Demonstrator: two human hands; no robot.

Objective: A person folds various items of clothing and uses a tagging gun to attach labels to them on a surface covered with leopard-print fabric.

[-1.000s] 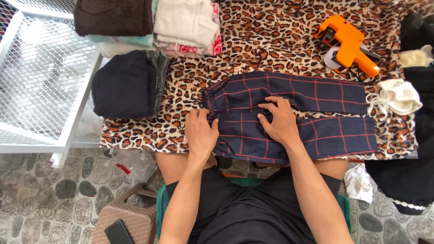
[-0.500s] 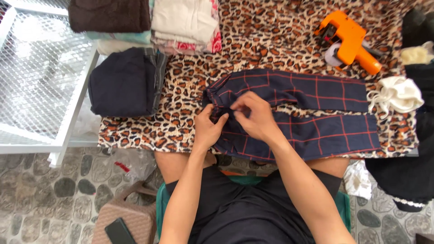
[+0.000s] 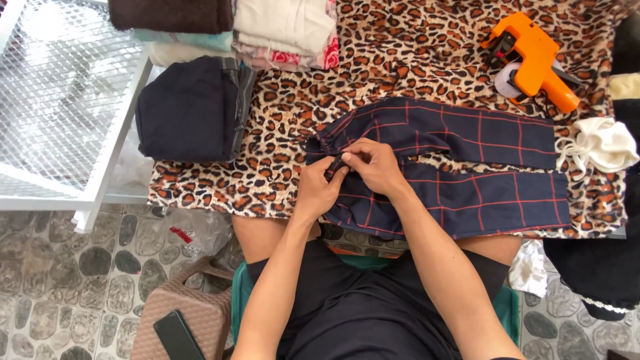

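While L hand [image 3: 319, 190] & R hand [image 3: 371, 165] pinch, soft checked trousers [image 3: 467, 167] bunch

I see a pair of navy cloth trousers with thin red checks [image 3: 460, 167] lying flat on the leopard-print cloth [image 3: 400, 60], just below the orange plastic tagging gun [image 3: 530, 60]. The legs stretch rightward, side by side; the gathered waistband points left, bunched and pinched.

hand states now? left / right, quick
Left hand: closed, pinching the waistband of the navy checked trousers.
Right hand: closed, pinching the same waistband.
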